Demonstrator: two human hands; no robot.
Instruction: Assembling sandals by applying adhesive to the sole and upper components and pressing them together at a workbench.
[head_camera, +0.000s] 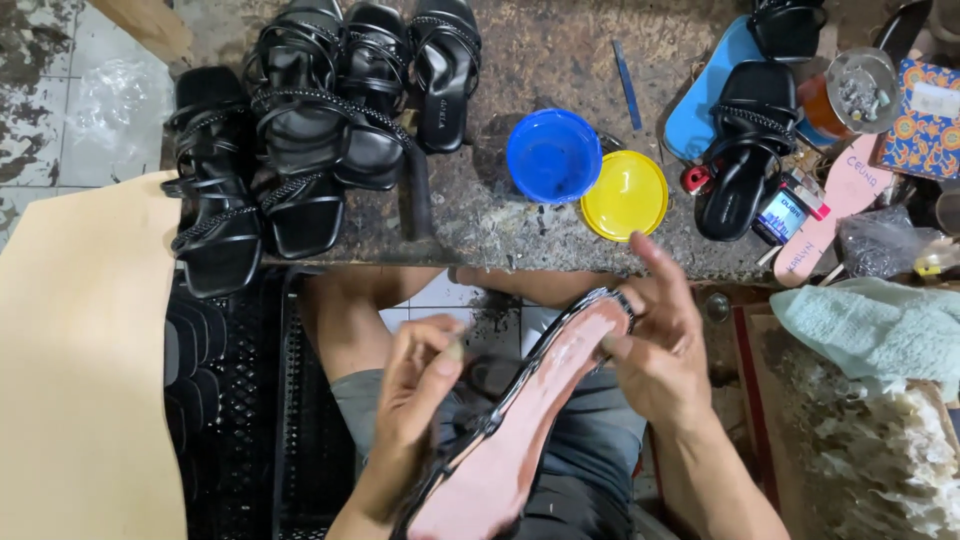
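So you've got that grimy desk (540, 60) running across the top, and a big tan sheet (80, 380) hanging off its left edge down to the floor. A heap of finished black strappy sandals (300, 130) sits at the desk's left end, some hanging over the front edge. Over at the right end there's a blue insole (700, 110) with another black sandal (745, 150) lying on it, and a pale green towel (870, 325) just below the right front corner. The blue bowl (553, 155) and yellow lid (624, 195) are touching each other near the middle of the front edge.

The sandal sole (530, 420) you're working on is off the desk, over your lap, pinkish side up, tilted from lower left to upper right. Your left hand (415, 400) has its grip curled shut round the black straps along its left edge. Your right hand (660, 340) pinches the toe end, with the index finger sticking out loose.
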